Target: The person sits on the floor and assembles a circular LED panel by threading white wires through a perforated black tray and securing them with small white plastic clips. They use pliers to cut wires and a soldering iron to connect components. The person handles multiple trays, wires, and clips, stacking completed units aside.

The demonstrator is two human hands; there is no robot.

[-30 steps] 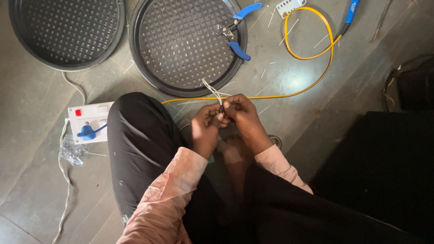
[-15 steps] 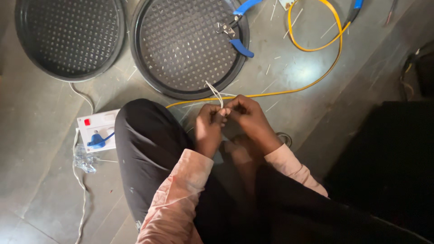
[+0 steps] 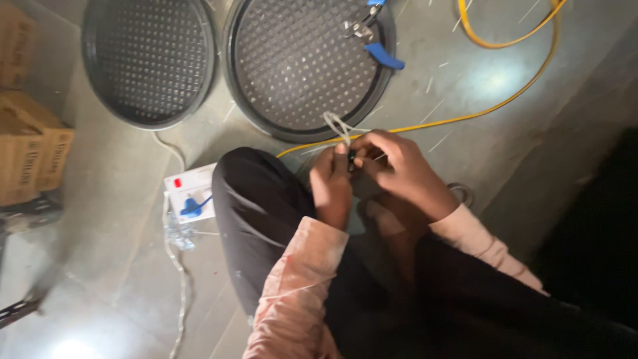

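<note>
Both my hands meet above my folded legs, fingertips together. My left hand [image 3: 331, 184] pinches a small dark part with thin white wires [image 3: 337, 125] looping up from it. My right hand [image 3: 403, 171] grips the same small part from the right side. A yellow cable [image 3: 465, 118] runs from under my hands across the floor to the upper right. Both sleeves are pale pink, and my trousers are black.
Two round dark perforated pans lie on the floor ahead, left pan [image 3: 147, 61] and right pan [image 3: 306, 66]. Blue-handled pliers [image 3: 372, 40] rest on the right pan. A white socket box with a blue plug [image 3: 191, 194] sits by my left knee. Cardboard boxes [image 3: 30, 149] stand at left.
The camera has shifted, so the pans and floor slide right and up in view. My hands stay together on the small part, with only slight finger movement.
</note>
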